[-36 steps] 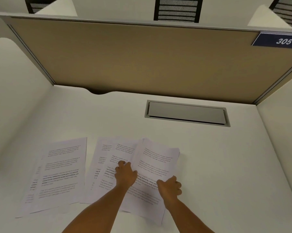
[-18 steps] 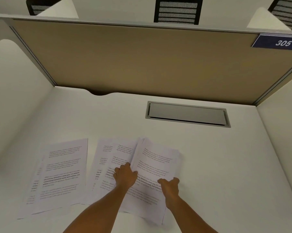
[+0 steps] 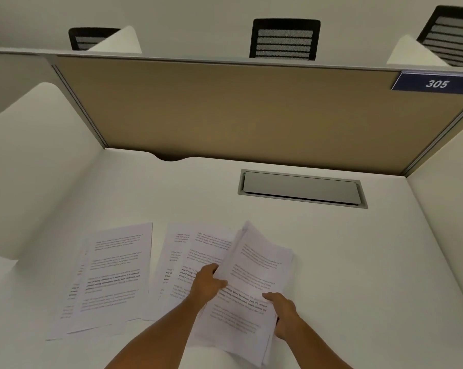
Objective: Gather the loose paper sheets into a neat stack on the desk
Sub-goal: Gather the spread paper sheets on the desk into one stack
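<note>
— While I look down from the head camera, the biggest thing I see is the white counter, walled in by a tan partition with a blue "305" sign. A grey hatch is set into the counter near the back.

— And the paper?

— Three lots. A spread of sheets lies flat on the left, apart from both hands. A second fan of sheets lies in the middle. The gathered bundle overlaps that fan on its right, its far end tilted up off the counter.

— How is each grip?

— My left hand has its fingers curled round the bundle's left edge, thumb on top. My right hand clasps the bundle's right edge near the lower corner, thumb pressing the printed face. Both grips are closed on that bundle.
</note>
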Action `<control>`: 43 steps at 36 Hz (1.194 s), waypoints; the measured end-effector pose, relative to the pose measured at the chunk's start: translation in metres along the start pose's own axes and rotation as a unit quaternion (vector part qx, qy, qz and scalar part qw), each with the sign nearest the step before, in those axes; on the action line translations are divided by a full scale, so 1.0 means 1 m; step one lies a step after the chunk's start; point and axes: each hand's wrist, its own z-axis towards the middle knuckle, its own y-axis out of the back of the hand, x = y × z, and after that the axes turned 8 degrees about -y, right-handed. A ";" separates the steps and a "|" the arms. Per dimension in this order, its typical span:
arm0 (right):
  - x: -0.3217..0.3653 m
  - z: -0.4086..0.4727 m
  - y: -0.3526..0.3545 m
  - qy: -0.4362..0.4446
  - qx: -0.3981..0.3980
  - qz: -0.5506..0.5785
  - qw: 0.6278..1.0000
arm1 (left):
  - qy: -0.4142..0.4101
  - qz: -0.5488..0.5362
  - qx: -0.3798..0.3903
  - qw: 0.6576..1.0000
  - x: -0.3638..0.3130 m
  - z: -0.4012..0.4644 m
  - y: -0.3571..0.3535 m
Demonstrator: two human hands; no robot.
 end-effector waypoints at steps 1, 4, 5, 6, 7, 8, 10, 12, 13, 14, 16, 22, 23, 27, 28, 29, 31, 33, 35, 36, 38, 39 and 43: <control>-0.002 -0.002 0.002 0.001 0.005 0.000 1.000 | -0.012 -0.021 0.006 1.000 0.000 -0.004 0.002; -0.007 -0.007 0.008 0.014 -0.002 0.001 1.000 | -0.047 -0.075 0.021 0.996 -0.001 -0.018 0.013; -0.009 -0.007 0.009 0.024 -0.002 0.005 1.000 | -0.056 -0.090 0.028 0.994 -0.002 -0.024 0.018; -0.010 -0.007 0.011 0.034 -0.001 0.008 0.999 | -0.066 -0.103 0.036 0.992 -0.003 -0.030 0.022; -0.011 -0.007 0.012 0.044 0.005 0.009 0.999 | -0.075 -0.112 0.044 0.990 -0.005 -0.035 0.028; -0.013 -0.008 0.013 0.054 0.015 0.011 0.998 | -0.084 -0.116 0.050 0.989 -0.006 -0.040 0.033; -0.015 -0.013 0.015 0.079 0.038 0.018 0.996 | -0.093 -0.123 0.057 0.986 -0.008 -0.047 0.041; -0.016 -0.021 0.014 0.108 0.050 0.012 0.993 | -0.096 -0.138 0.058 0.984 -0.007 -0.054 0.049; -0.016 -0.023 0.014 0.123 0.055 0.011 0.991 | -0.098 -0.143 0.055 0.983 -0.007 -0.057 0.052; -0.016 -0.026 0.015 0.138 0.060 0.006 0.989 | -0.099 -0.148 0.050 0.983 -0.007 -0.060 0.055; -0.014 -0.031 0.019 0.170 0.078 -0.019 0.982 | -0.099 -0.156 0.026 0.982 -0.008 -0.069 0.058; -0.023 -0.031 0.021 0.234 0.104 -0.143 0.956 | -0.091 -0.094 -0.055 0.990 -0.008 -0.087 0.054; -0.025 -0.030 0.019 0.240 0.106 -0.160 0.952 | -0.083 -0.059 -0.072 0.992 -0.008 -0.092 0.051; -0.032 -0.032 0.003 0.267 0.108 -0.205 0.935 | -0.034 0.027 -0.131 0.990 0.004 -0.101 0.042; -0.035 -0.033 -0.002 0.270 0.104 -0.210 0.934 | -0.014 0.034 -0.145 0.989 0.007 -0.105 0.041; -0.038 -0.034 -0.007 0.271 0.099 -0.213 0.933 | 0.003 0.040 -0.157 0.987 0.010 -0.108 0.040; -0.043 -0.034 -0.017 0.273 0.091 -0.214 0.934 | 0.024 0.055 -0.174 0.983 0.016 -0.110 0.039; -0.046 -0.033 -0.026 0.270 0.080 -0.216 0.935 | 0.039 0.081 -0.181 0.979 0.019 -0.109 0.042; -0.047 -0.031 -0.034 0.264 0.068 -0.220 0.937 | 0.055 0.100 -0.181 0.977 0.022 -0.103 0.048; -0.047 -0.029 -0.038 0.262 0.061 -0.222 0.937 | 0.061 0.104 -0.178 0.977 0.023 -0.099 0.052; -0.046 -0.025 -0.048 0.259 0.042 -0.222 0.939 | 0.064 0.113 -0.175 0.976 0.023 -0.090 0.059; -0.045 -0.022 -0.053 0.258 0.032 -0.220 0.940 | 0.061 0.116 -0.172 0.976 0.024 -0.084 0.062; -0.044 -0.015 -0.081 0.253 -0.007 -0.204 0.946 | 0.043 0.105 -0.148 0.982 0.032 -0.057 0.072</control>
